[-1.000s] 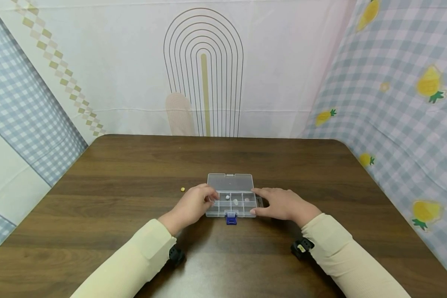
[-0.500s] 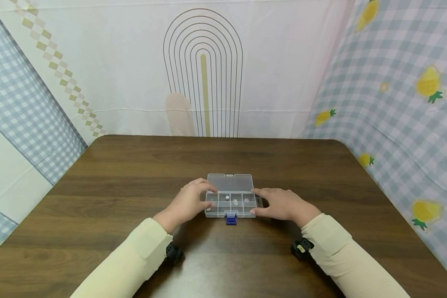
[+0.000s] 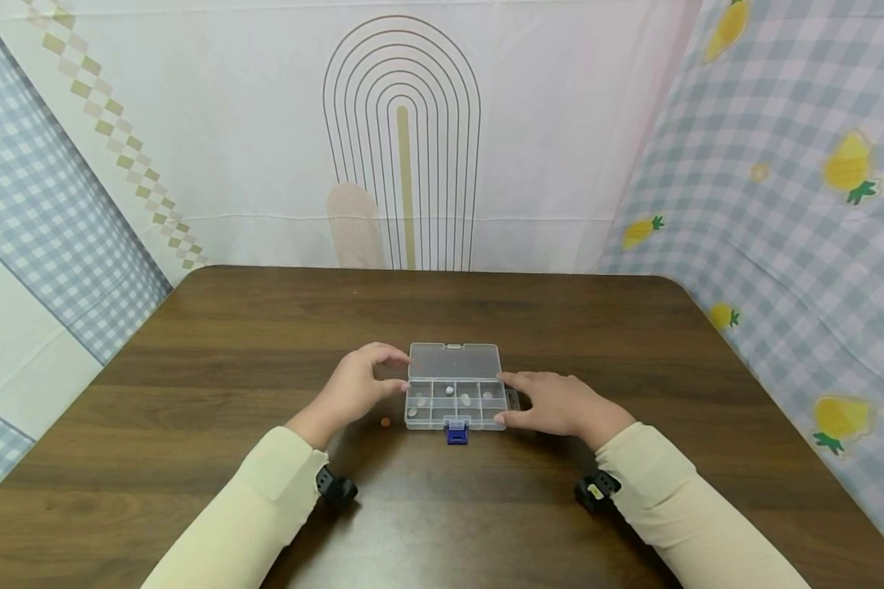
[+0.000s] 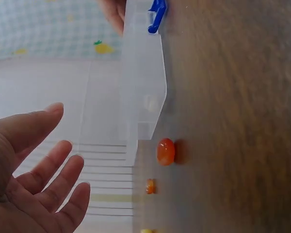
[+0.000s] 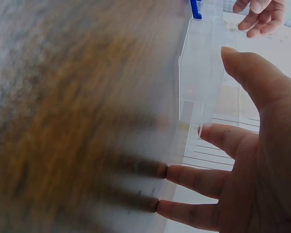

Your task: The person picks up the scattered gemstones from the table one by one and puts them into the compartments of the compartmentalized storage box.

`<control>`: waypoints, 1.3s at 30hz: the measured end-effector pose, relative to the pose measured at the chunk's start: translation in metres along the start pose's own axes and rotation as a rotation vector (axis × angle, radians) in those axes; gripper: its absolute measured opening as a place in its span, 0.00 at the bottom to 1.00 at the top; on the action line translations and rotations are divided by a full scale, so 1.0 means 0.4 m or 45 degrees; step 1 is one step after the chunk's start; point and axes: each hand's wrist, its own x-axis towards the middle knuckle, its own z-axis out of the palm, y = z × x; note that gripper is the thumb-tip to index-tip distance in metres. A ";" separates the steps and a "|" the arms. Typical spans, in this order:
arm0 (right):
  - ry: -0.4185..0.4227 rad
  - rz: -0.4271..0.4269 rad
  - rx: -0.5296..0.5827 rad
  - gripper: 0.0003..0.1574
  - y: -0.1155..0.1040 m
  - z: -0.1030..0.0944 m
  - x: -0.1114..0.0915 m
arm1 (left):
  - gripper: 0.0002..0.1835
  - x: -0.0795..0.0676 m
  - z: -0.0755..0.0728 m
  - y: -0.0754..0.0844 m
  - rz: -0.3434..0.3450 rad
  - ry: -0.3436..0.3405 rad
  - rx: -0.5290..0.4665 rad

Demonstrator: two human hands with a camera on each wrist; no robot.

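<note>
Bracing the clear compartment box [image 3: 444,415] just below the middle of the frame, the right hand [image 3: 560,403] is touching its right edge with fingers spread, probably so it won't slide. The left hand [image 3: 351,386] is hovering just off the left side, thumb and fingers apart, holding nothing that I can see. The lid [image 3: 454,361] is lying folded back, leaving the compartments accessible, with pale bits [image 3: 465,400] sitting inside. Lower centre-left, an orange bead [image 3: 385,422] is resting on the table [image 3: 575,319] near the box, seemingly for easy reach.
</note>
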 end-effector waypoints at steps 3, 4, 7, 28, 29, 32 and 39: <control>0.002 0.000 0.001 0.49 0.000 0.000 0.000 | 0.17 0.004 -0.005 -0.014 -0.088 -0.007 -0.073; 0.003 -0.001 0.001 0.49 0.000 0.000 0.000 | 0.17 0.005 -0.007 -0.019 -0.118 -0.008 -0.104; 0.006 -0.005 -0.001 0.49 0.000 0.000 0.001 | 0.18 0.008 -0.013 -0.035 -0.170 0.008 -0.184; -0.001 -0.002 -0.008 0.49 -0.002 -0.005 0.001 | 0.19 0.027 -0.042 -0.095 -0.385 0.192 -0.408; -0.002 -0.002 -0.007 0.49 -0.003 -0.005 0.001 | 0.19 0.027 -0.043 -0.098 -0.388 0.194 -0.410; -0.005 0.000 -0.006 0.49 -0.002 -0.005 0.002 | 0.20 0.027 -0.046 -0.106 -0.388 0.202 -0.406; -0.002 -0.002 -0.004 0.50 0.001 -0.002 0.002 | 0.19 0.030 -0.048 -0.122 -0.414 0.242 -0.373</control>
